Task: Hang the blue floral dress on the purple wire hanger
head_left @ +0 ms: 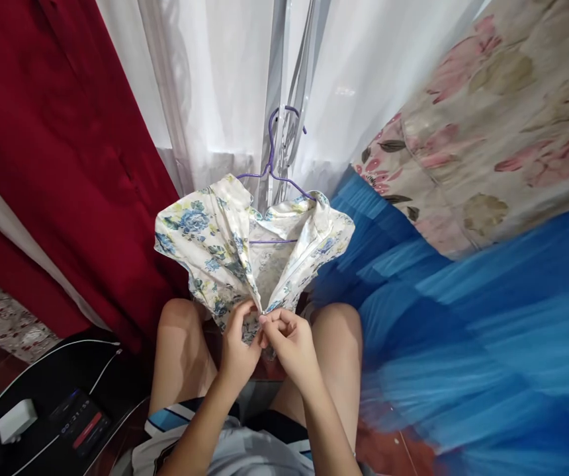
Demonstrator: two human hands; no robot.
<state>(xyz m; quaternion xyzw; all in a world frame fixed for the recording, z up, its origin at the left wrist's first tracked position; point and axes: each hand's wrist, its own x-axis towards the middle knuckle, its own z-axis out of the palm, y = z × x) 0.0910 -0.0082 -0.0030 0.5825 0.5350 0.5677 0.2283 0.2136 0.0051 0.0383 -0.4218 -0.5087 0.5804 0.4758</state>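
Note:
A cream blouse with blue flowers (215, 238) hangs on a purple hanger (273, 162) in front of me, above my bare knees. My left hand (237, 347) pinches the left front edge of the blouse low down. My right hand (287, 340) pinches the right front edge right beside it. Both hands meet at the blouse's front opening, fingers closed on the cloth. What lies between the fingertips is too small to make out.
A dark red curtain (66, 145) hangs at left, white sheer curtains (225, 86) behind the hanger. A bed with a floral cover (503, 125) and a blue sheet (487, 330) fills the right. A phone (79, 420) and a white charger (16, 420) lie on a black surface at lower left.

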